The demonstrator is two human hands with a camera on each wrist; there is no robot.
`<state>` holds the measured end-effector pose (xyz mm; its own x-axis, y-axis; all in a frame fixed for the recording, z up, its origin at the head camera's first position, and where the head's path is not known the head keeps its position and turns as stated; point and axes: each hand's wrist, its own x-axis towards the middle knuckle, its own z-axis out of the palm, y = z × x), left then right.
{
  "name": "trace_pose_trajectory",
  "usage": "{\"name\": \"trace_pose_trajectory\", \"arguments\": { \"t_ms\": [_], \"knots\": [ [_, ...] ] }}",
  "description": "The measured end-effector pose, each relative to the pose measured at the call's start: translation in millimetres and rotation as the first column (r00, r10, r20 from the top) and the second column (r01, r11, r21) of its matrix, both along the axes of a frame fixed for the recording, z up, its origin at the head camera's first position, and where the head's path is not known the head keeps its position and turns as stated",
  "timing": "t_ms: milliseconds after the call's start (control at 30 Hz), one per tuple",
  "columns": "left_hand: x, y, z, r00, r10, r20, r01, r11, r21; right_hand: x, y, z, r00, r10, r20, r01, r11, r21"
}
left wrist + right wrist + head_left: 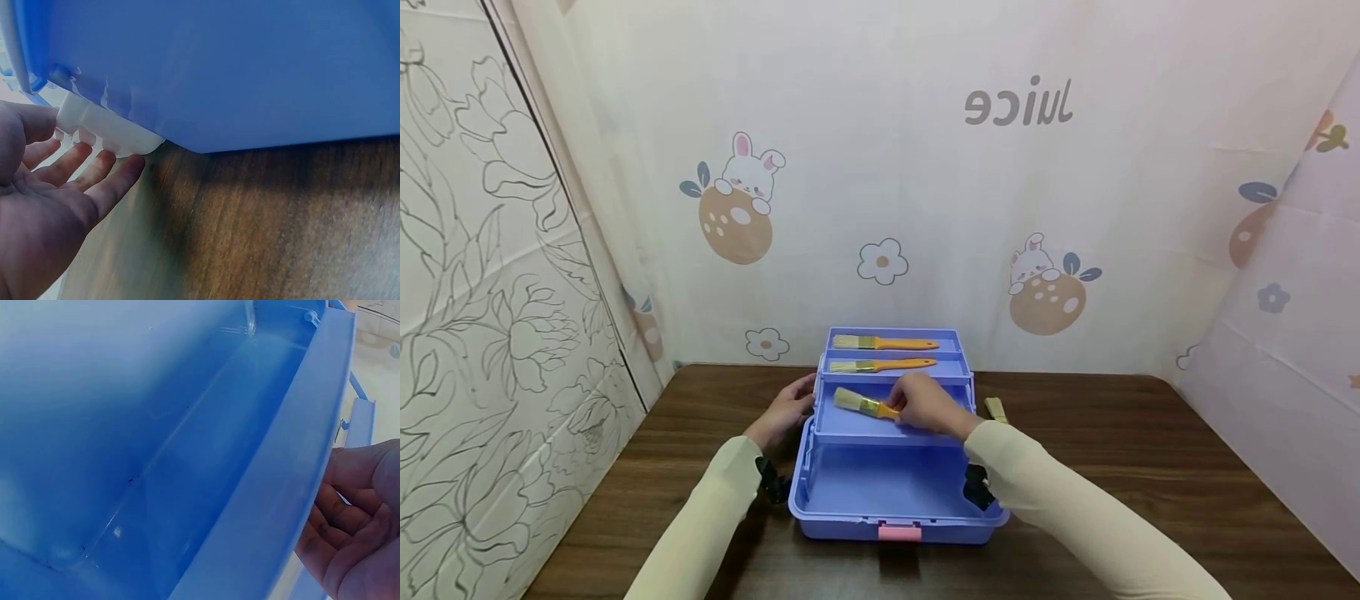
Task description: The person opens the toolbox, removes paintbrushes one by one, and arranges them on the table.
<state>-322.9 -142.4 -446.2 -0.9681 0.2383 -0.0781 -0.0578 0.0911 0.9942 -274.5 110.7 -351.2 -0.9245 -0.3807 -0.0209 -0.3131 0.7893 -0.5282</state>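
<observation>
My right hand [925, 404] pinches the yellow handle of a paintbrush [861, 403] over the lowest raised tray of a purple-blue toolbox [842, 529]. The bristles of that brush point left. On the two trays above lie a paintbrush [887, 342] and another paintbrush [883, 365], one in each. My left hand [786, 412] is at the toolbox's left side. In the left wrist view, its fairly straight fingers touch a whitish part [106, 128] of the box. The right wrist view shows the right hand [356, 525] beyond a tray edge; the brush is hidden there.
Another paintbrush [996, 409] lies on the dark wooden table [1090, 467] right of the box, partly hidden by my right sleeve. A pink latch [899, 532] is on the toolbox front. A printed curtain [925, 192] hangs behind the table.
</observation>
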Motion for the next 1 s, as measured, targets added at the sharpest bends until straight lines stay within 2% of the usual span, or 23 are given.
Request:
{"name": "trace_pose_trajectory", "arguments": {
  "t_ms": [167,667,1000],
  "knots": [
    [-0.2,0,-0.2,1.000,0.005,0.001,-0.005,1.000,-0.010,-1.8,3,2.1,0.998,-0.014,0.055,0.017,0.998,-0.059],
    [-1.3,0,-0.7,1.000,0.011,-0.011,-0.012,1.000,-0.018,-3.7,13,9.8,0.987,-0.067,0.144,0.091,0.982,-0.164],
    [-1.7,-1,-1.7,1.000,0.011,-0.021,-0.012,0.999,-0.040,-5.8,19,14.2,0.983,-0.060,0.175,0.097,0.973,-0.208]
  ]
}}
